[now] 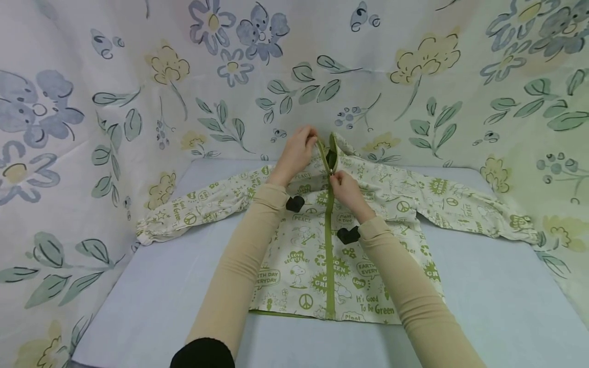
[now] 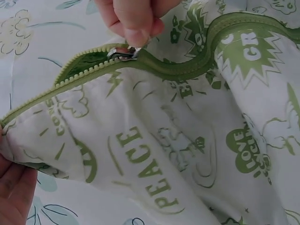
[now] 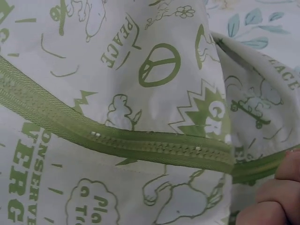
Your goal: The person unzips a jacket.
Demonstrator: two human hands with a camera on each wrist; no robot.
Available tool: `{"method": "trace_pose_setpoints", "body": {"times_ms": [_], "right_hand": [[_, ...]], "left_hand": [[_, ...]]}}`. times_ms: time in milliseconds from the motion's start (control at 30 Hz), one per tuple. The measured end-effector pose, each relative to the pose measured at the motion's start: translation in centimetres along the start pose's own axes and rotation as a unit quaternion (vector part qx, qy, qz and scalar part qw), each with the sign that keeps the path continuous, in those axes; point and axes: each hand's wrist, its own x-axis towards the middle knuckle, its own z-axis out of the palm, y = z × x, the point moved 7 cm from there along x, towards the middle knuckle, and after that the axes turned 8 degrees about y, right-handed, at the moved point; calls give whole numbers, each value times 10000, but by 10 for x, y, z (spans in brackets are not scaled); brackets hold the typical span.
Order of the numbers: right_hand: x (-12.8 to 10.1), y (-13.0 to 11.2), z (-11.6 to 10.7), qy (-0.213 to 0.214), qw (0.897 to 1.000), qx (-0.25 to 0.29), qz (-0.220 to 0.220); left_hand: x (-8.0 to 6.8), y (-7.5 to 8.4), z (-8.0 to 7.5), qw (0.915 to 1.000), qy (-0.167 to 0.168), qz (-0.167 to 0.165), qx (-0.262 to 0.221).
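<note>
A white jacket (image 1: 299, 255) with green print lies front up, its sleeves spread to both sides. Its green zipper (image 1: 330, 255) is joined from the hem up to the slider near the collar; above the slider the two toothed edges part. My right hand (image 1: 347, 191) pinches the metal zipper slider (image 2: 124, 54) by its pull, seen in the left wrist view. Higher up, my left hand (image 1: 299, 151) grips the collar edge on the left side and holds it raised. In the right wrist view only some curled fingers (image 3: 276, 197) show beside the zipper.
The jacket lies on a pale table (image 1: 152, 296). A floral curtain (image 1: 294, 76) hangs behind and along the sides. The left sleeve (image 1: 198, 209) and right sleeve (image 1: 469, 204) reach toward the table's sides. A black round shape (image 1: 202, 352) shows at the lower edge.
</note>
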Motion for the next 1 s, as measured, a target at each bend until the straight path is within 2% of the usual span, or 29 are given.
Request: {"method": "trace_pose_setpoints", "body": {"times_ms": [233,400,500,733,833,1000], "right_hand": [[-2,3,0,5,10000,44,-61],[-4,4,-1,4,9998,160,84],[-6,5,0,-32,9997,201,136],[-9,7,1,50,9999,154,38],[-9,12,2,100,9999,61,72],[-9,17,5,109,9999,12,-25]], "left_hand": [[4,-1,-7,9998,204,-52,-7],[7,-3,-10,9994,333,12,-49],[7,-6,-11,9991,406,-69,-133],[8,-11,-19,9973,631,-142,-348],[9,-12,-25,9961,812,-124,-327],[10,-16,-30,9952,911,-158,-315]]}}
